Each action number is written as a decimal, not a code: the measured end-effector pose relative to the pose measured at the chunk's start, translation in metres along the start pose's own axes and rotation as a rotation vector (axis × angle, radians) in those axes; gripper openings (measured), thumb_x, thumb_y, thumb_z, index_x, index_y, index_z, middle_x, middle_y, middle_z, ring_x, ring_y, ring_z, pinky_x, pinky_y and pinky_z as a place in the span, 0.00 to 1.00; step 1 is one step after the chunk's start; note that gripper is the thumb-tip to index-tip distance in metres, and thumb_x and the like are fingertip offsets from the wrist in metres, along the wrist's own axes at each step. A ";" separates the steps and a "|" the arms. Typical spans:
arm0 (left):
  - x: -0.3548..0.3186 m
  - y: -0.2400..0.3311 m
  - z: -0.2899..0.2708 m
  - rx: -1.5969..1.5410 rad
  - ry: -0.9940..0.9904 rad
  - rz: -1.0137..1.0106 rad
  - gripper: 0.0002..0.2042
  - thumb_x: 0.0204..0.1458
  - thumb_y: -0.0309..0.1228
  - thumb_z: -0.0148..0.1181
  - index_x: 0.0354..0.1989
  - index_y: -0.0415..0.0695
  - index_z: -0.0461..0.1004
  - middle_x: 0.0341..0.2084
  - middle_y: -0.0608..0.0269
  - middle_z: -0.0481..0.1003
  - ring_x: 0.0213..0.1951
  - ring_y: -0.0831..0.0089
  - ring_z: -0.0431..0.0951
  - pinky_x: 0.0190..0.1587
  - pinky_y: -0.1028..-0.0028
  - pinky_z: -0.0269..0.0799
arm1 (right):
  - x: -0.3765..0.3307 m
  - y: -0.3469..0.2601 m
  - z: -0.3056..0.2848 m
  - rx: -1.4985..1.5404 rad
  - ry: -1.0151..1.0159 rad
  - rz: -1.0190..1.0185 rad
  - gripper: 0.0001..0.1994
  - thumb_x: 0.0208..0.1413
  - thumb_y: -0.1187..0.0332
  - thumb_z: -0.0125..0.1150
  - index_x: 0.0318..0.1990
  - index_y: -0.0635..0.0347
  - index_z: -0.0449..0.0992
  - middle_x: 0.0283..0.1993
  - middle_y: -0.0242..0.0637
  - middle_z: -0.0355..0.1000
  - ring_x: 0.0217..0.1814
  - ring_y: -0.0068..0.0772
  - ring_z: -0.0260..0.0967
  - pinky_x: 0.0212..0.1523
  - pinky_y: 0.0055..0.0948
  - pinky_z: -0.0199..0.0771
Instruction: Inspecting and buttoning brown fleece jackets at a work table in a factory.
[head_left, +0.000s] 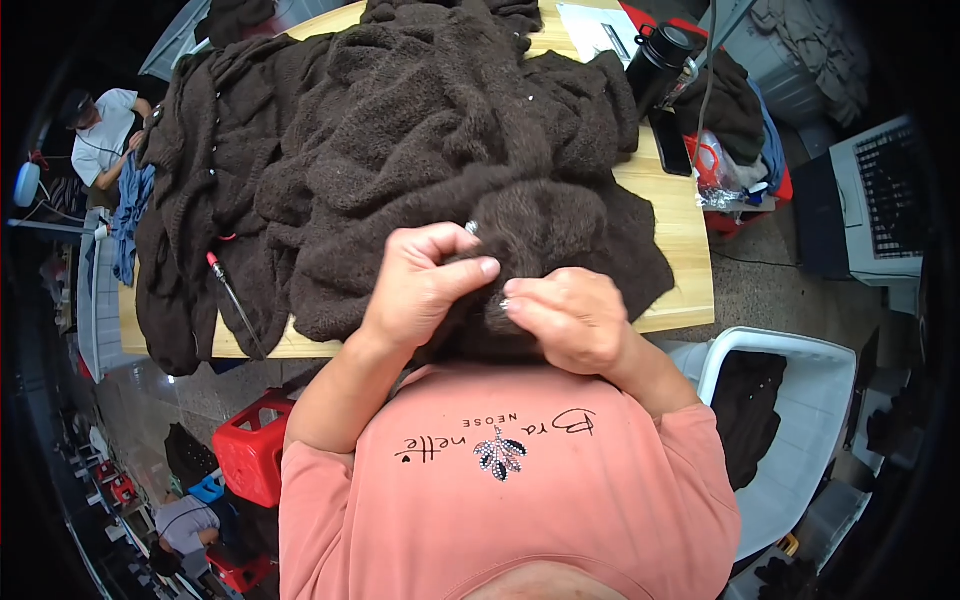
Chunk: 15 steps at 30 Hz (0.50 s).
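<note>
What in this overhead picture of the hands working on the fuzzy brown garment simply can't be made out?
Head view:
- What the left hand and right hand pinch: hidden by fingers and the fuzzy dark brown knitted garment.
- Most of the pale wooden table: covered by garments.
- Contents of the white plastic bin: dark, indistinct.
- Black bottle: base hidden by fabric.

Brown fleece garments (420, 120) are covering most of the desk (685, 240), heaping from far edge to near edge. Bare wood is showing only along the right edge. A black flask (658, 62) and dark phone (670, 140) are crowding the far right corner.
</note>
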<state>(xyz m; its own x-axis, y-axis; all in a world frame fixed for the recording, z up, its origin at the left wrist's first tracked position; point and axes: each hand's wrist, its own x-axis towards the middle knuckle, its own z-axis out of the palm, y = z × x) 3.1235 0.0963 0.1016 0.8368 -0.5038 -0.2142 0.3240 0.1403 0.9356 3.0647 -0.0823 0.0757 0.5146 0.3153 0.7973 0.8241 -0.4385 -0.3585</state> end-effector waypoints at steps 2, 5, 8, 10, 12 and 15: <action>0.002 -0.017 -0.003 0.095 -0.039 0.015 0.02 0.42 0.17 0.59 0.25 0.37 0.74 0.20 0.72 0.72 0.24 0.88 0.68 0.26 0.85 0.63 | -0.003 0.006 0.017 0.012 0.060 -0.022 0.10 0.39 0.81 0.61 0.33 0.65 0.72 0.32 0.43 0.73 0.22 0.31 0.68 0.18 0.23 0.66; 0.002 -0.024 -0.011 0.049 -0.073 -0.039 0.04 0.41 0.16 0.57 0.26 0.37 0.75 0.21 0.72 0.72 0.24 0.88 0.67 0.26 0.85 0.63 | -0.006 0.011 0.026 -0.007 0.111 -0.039 0.11 0.37 0.81 0.61 0.33 0.65 0.73 0.30 0.40 0.71 0.20 0.29 0.66 0.17 0.24 0.64; 0.002 -0.027 -0.018 -0.009 -0.107 -0.063 0.05 0.41 0.16 0.57 0.27 0.36 0.75 0.22 0.71 0.73 0.25 0.88 0.68 0.28 0.85 0.64 | -0.007 0.014 0.028 -0.048 0.075 -0.042 0.12 0.35 0.81 0.61 0.32 0.66 0.74 0.28 0.37 0.69 0.20 0.30 0.65 0.17 0.24 0.64; 0.001 -0.024 -0.017 -0.055 -0.076 -0.107 0.03 0.43 0.17 0.56 0.27 0.36 0.75 0.22 0.70 0.74 0.26 0.86 0.69 0.30 0.84 0.65 | -0.008 0.016 0.030 -0.057 0.049 -0.045 0.11 0.34 0.80 0.61 0.31 0.66 0.74 0.27 0.37 0.68 0.20 0.30 0.65 0.18 0.24 0.64; 0.003 -0.029 -0.022 -0.085 -0.081 -0.121 0.03 0.44 0.18 0.56 0.27 0.35 0.75 0.23 0.69 0.74 0.26 0.86 0.69 0.31 0.84 0.66 | -0.008 0.017 0.034 -0.060 0.060 -0.050 0.11 0.34 0.80 0.60 0.31 0.66 0.74 0.28 0.37 0.68 0.21 0.30 0.65 0.19 0.24 0.65; 0.003 -0.029 -0.024 -0.097 -0.097 -0.110 0.03 0.45 0.19 0.57 0.29 0.35 0.75 0.24 0.68 0.75 0.27 0.85 0.70 0.31 0.83 0.67 | -0.006 0.021 0.038 -0.094 0.085 -0.085 0.09 0.34 0.78 0.60 0.29 0.65 0.72 0.27 0.36 0.67 0.19 0.28 0.63 0.17 0.24 0.61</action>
<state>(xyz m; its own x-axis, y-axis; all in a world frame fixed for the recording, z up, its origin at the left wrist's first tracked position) 3.1270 0.1114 0.0673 0.7490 -0.5997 -0.2817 0.4563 0.1585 0.8756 3.0873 -0.0615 0.0449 0.4191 0.2843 0.8623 0.8361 -0.4911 -0.2445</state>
